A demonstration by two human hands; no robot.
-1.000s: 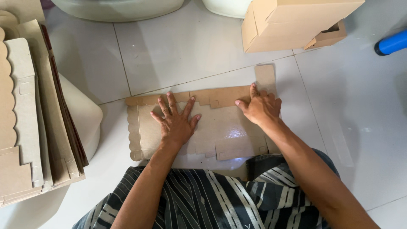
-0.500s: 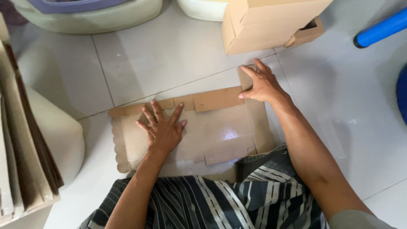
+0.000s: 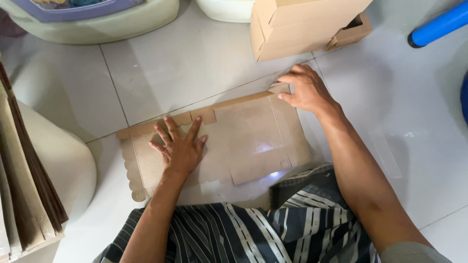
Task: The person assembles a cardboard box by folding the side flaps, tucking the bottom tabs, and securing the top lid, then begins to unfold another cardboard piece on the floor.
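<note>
Pinching the far-right corner flap (image 3: 279, 88) of the cardboard blank (image 3: 248, 141), the right hand (image 3: 304, 90) has now folded it upright off the floor (image 3: 185, 63). Left hand (image 3: 179, 148) stays spread flat, pinning the blank's left half beside the stacked boxes (image 3: 302, 24).

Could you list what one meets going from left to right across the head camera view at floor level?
Stack of flat cardboard sheets → left hand → flat cardboard box blank → right hand → blue tube.

One flat cardboard blank (image 3: 243, 141), two hands (image 3: 180, 151).
</note>
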